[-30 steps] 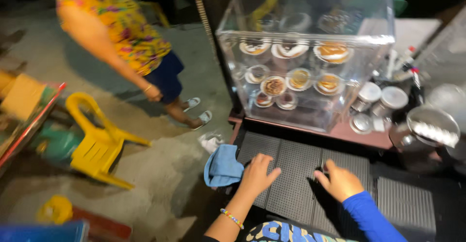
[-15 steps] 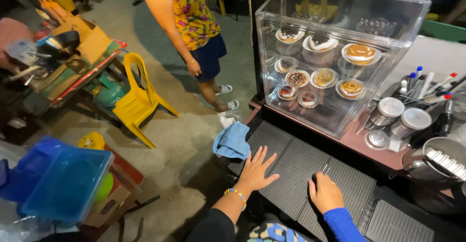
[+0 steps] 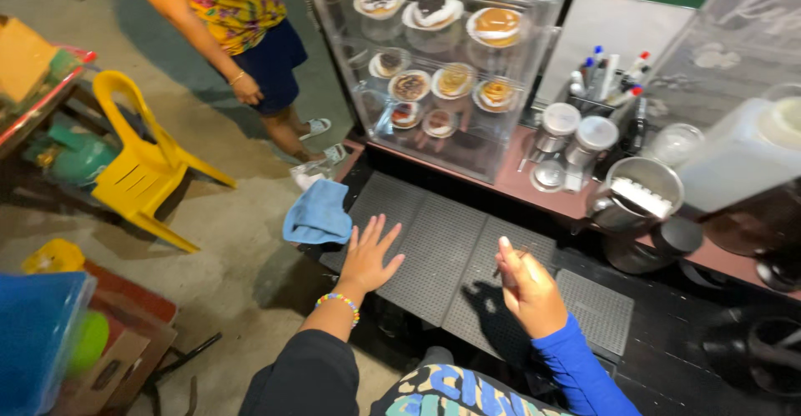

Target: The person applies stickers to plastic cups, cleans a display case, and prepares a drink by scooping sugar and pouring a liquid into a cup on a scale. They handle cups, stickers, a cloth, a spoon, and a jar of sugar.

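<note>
My left hand [image 3: 370, 255] lies flat with fingers spread on a black perforated rubber mat [image 3: 434, 241] covering the counter. A beaded bracelet [image 3: 337, 301] circles its wrist. My right hand [image 3: 526, 287] hovers just above the mat, fingers pinched on a thin dark stick-like object [image 3: 506, 262]; what it is I cannot tell. A blue cloth [image 3: 318, 214] hangs over the counter's left edge, close to my left hand.
A clear display case [image 3: 442, 57] of pastries stands behind the mat. Lidded jars [image 3: 576, 136], a pen cup [image 3: 605, 78], a metal pitcher [image 3: 634, 203] and a white container [image 3: 738, 153] sit right. A person [image 3: 238, 28] stands by a yellow chair [image 3: 142, 166] at left.
The view has shifted. My right hand has lifted off the mat and now pinches the thin object. My left hand stays spread on the mat.
</note>
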